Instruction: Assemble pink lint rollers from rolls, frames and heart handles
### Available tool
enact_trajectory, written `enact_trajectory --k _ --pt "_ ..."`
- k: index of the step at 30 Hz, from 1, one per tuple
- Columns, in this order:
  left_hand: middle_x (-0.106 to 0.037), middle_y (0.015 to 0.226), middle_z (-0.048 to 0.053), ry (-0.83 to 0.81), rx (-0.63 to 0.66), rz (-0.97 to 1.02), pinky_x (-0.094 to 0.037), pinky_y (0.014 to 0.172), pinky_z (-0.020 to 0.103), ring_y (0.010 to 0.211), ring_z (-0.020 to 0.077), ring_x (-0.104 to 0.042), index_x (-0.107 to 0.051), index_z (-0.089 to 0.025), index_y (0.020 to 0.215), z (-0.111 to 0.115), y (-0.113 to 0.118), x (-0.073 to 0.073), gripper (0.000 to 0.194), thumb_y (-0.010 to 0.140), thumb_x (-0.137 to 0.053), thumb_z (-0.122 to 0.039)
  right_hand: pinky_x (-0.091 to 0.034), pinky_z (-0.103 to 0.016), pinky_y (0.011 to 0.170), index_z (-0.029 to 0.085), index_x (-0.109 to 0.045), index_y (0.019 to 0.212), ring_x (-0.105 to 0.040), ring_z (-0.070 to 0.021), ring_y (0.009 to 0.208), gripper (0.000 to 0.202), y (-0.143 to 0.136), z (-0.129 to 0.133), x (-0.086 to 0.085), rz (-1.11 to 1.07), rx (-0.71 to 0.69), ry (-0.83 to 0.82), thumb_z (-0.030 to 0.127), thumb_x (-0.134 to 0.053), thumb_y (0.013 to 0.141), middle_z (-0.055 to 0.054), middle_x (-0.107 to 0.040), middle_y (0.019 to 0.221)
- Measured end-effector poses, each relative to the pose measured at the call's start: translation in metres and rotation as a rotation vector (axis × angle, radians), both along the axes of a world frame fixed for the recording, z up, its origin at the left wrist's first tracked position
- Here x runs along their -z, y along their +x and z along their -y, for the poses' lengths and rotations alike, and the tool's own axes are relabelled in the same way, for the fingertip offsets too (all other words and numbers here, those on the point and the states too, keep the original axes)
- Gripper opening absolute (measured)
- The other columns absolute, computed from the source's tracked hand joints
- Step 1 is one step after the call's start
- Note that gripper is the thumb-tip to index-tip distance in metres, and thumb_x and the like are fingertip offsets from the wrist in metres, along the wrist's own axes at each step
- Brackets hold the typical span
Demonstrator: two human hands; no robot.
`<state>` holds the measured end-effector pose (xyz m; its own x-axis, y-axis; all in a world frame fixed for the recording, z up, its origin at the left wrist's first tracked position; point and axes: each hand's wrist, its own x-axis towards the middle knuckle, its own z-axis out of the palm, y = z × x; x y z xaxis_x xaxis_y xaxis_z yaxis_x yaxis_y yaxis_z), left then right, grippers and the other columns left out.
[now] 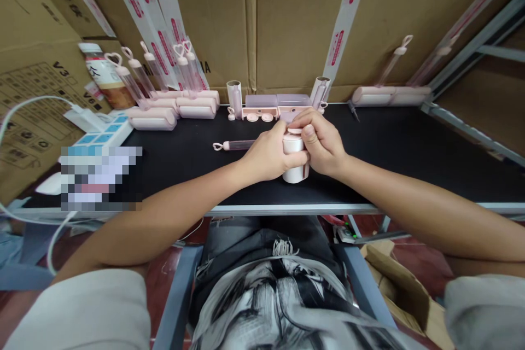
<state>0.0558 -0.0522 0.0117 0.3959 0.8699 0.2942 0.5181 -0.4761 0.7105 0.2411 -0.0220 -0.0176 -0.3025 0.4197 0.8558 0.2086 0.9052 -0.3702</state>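
Observation:
Close to the table's front, my left hand wraps round a white cylinder that stands upright. My right hand grips the same cylinder from the other side, its thumb and fingers at a thin pale pink round cap on top. Whether the cap is fully seated I cannot tell. Behind my left hand lies a clear tube with a pink heart-shaped handle, its right end hidden. Just beyond my hands are small pink round pieces and a pink open-fronted part.
White hollow tubes and lilac cylinders stand and lie at the back. Pink holders with heart-handled tubes are on the left, more pink holders on the right. A power strip and a bottle are at far left.

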Motion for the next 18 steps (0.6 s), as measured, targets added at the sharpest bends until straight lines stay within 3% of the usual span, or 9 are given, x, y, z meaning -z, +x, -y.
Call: enact_trajectory --k 5,18 --pt "-0.076 0.110 0.010 -0.008 -0.011 -0.024 -0.053 0.081 0.042 0.094 0.0292 -0.072 -0.055 -0.021 0.110 0.0004 0.0003 -0.0020 0.047 0.079 -0.080 -0.047 -0.053 -0.041 0.083 0.026 -0.069 0.111 -0.066 -0.0219 0.091 0.033 0.0009 -0.0015 -0.0028 0.036 -0.038 0.020 0.047 -0.044 0.117 -0.006 -0.067 0.097" --pt "-0.075 0.108 0.010 -0.006 -0.018 -0.006 -0.055 0.082 0.044 0.094 0.0293 -0.071 -0.055 -0.022 0.106 -0.0027 -0.0007 -0.0008 0.045 0.079 -0.082 -0.044 -0.055 -0.046 0.092 0.027 -0.070 0.106 -0.066 -0.0255 0.097 0.045 0.0016 0.0023 -0.0080 0.086 0.007 -0.077 0.060 -0.042 0.115 -0.008 -0.069 0.100"
